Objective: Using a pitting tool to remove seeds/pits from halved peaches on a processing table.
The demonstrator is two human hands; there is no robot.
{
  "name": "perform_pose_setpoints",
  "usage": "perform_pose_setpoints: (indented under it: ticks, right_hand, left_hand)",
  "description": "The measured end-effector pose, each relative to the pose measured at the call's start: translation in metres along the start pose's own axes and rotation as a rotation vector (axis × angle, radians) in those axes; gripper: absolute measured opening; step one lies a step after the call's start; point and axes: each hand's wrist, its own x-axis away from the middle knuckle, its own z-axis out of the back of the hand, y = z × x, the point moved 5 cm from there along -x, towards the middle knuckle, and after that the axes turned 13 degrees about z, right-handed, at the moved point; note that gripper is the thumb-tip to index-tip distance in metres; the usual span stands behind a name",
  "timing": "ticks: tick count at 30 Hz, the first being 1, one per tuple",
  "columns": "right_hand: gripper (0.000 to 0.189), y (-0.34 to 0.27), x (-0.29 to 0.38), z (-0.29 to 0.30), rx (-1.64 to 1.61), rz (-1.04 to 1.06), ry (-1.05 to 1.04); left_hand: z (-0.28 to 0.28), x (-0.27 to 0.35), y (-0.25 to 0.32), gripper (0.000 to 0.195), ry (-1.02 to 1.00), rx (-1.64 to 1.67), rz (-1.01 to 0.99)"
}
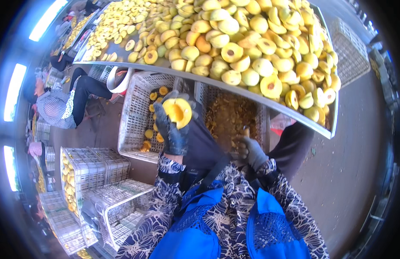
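Note:
My left hand (pixel 172 136), in a dark, stained glove, grips a yellow peach half (pixel 185 113) with its hollowed cut face turned up. It is above the inner side of a white plastic crate (pixel 135 119) that holds several peach halves (pixel 149 133). My right hand (pixel 251 152), in a grey glove, is closed around a small hand tool (pixel 246 130); its shape is too blurred to name exactly. Beneath that hand, a second crate (pixel 200 92) contains a heap of brown pits and scraps (pixel 230 113).
A metal-edged table (pixel 200 77) piled with halved peaches (pixel 232 51) spans the front. Stacked plastic crates (pixel 93 171) stand at left, one lying open-sided (pixel 122 197). A seated person (pixel 60 106) is near a white bucket (pixel 117 79). Another crate (pixel 350 51) stands at far right.

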Motion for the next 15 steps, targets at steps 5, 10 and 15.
perform_pose_setpoints:
  ticks: [5, 10, 15]
  right_hand:
    - [0.013, 0.013, -0.008, 0.025, -0.041, -0.034, 0.035]
    - [0.009, 0.021, -0.022, 0.049, -0.162, -0.066, 0.108]
    - [0.035, 0.012, -0.021, 0.041, -0.142, -0.094, 0.176]
  left_hand:
    - [0.123, -0.032, 0.029, 0.052, 0.389, -0.367, -0.274]
    - [0.114, -0.098, 0.065, 0.037, 0.457, -1.398, -0.748]
    - [-0.065, -0.167, 0.06, 0.06, -0.064, -1.588, -1.109]
